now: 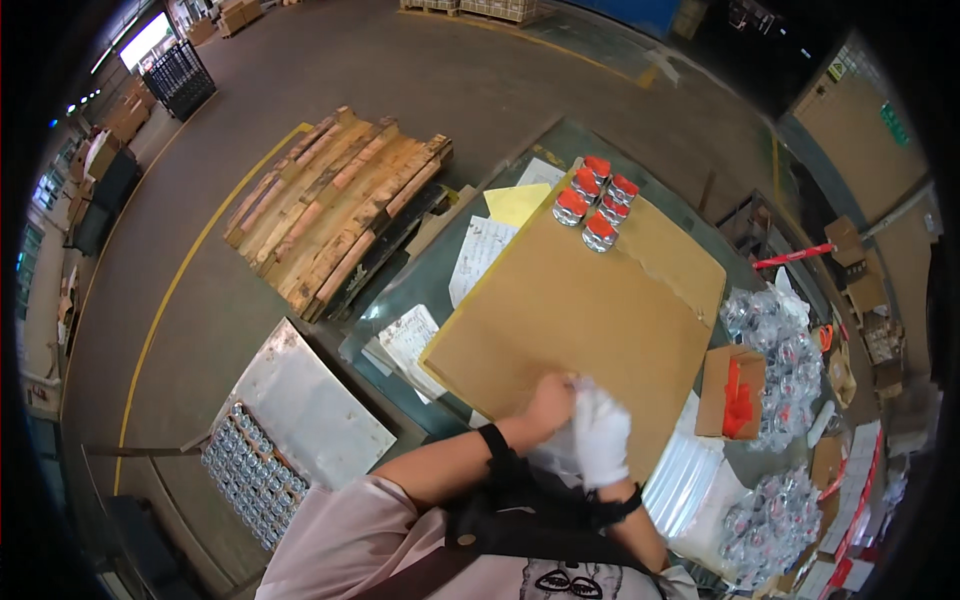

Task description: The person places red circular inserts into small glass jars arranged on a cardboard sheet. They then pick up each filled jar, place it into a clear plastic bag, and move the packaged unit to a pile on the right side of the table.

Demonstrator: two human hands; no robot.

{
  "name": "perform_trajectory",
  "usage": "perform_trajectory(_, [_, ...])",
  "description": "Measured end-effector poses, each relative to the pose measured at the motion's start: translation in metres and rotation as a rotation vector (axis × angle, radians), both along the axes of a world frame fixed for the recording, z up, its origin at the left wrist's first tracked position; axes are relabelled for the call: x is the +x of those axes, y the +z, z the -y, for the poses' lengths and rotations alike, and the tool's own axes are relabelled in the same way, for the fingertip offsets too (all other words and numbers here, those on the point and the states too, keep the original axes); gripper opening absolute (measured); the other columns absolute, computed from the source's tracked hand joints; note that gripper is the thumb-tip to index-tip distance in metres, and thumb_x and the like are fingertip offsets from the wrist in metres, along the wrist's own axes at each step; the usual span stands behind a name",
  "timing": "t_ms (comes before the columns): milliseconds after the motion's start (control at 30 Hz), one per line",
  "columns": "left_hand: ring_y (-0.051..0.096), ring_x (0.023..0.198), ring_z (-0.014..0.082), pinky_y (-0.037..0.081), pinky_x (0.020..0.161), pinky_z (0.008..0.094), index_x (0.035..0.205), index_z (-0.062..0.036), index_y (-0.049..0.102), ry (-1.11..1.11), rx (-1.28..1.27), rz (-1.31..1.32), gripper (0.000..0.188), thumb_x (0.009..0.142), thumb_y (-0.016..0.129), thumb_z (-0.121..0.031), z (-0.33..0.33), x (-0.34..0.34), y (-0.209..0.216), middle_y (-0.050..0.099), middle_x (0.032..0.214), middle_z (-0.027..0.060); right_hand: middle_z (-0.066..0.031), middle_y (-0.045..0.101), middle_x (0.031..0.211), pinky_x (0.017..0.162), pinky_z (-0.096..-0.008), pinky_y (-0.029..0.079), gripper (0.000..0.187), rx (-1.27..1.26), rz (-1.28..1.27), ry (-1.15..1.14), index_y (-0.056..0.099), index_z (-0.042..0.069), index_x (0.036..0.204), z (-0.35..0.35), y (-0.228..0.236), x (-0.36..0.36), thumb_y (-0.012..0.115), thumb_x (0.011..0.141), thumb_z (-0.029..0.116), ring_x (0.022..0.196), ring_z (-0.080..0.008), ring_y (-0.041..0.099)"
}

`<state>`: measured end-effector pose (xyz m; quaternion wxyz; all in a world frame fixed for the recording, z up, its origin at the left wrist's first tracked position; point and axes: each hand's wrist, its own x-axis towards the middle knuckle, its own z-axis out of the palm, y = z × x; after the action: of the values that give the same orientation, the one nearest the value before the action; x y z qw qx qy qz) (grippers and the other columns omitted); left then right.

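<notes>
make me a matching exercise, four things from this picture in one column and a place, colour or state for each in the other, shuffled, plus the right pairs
Things
1. wooden pallet
2. small cardboard box
3. right hand
4. red-topped metal pieces

Descriptions
a. covered in white
b. grouped at the far end of the brown board
c. left of the table
d. with red pieces inside

Right pairs: 1-c, 2-d, 3-a, 4-b
</notes>
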<state>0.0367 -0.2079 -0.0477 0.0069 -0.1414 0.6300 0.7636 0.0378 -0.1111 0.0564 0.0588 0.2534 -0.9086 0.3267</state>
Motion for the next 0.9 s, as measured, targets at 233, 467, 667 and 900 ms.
perform_trajectory(233, [0.055,0.065,0.011,0.045,0.055,0.0289,0.087,0.0006,0.065,0.112,0.41,0.19,0.02,0.083,0.046,0.003,0.042,-0.009,0.057,0.064,0.078,0.0048,-0.0179,0.062,0.063,0.054,-0.0456,0.047,0.035,-0.083,0.165,-0.167,0.067,0.003,0.078,0.032,-0.015,0.001,0.053,0.096,0.029,0.058,-0.035,0.062])
perform_trajectory(467, [0.055,0.064,0.012,0.045,0.056,0.0305,0.082,0.0029,0.064,0.214,0.025,0.135,0.015,0.084,0.05,-0.002,0.039,0.005,0.04,0.061,0.07,0.0043,-0.0169,0.063,0.064,0.054,-0.0379,0.046,0.039,-0.236,0.376,-0.271,0.065,0.0,0.075,0.062,-0.031,-0.04,0.05,0.098,0.026,0.056,-0.0274,0.06])
perform_trajectory(667, [0.055,0.063,0.0113,0.045,0.056,0.0269,0.093,0.0025,0.067,0.12,0.277,0.224,0.016,0.088,0.053,-0.004,0.059,-0.014,0.01,0.063,0.078,0.003,-0.0188,0.064,0.07,0.061,-0.0445,0.049,0.029,0.001,0.106,-0.115,0.064,0.001,0.078,0.068,-0.02,-0.012,0.053,0.095,0.021,0.069,-0.0367,0.065])
perform_trajectory(900, [0.059,0.079,0.015,0.047,0.069,0.0297,0.099,0.0028,0.068,0.042,0.289,0.159,0.021,0.087,0.051,-0.001,0.045,0.005,-0.018,0.066,0.087,0.0076,-0.0172,0.065,0.07,0.055,-0.0432,0.05,0.028,0.076,-0.064,-0.007,0.065,0.004,0.084,0.066,-0.012,-0.003,0.047,0.097,0.022,0.062,-0.034,0.064])
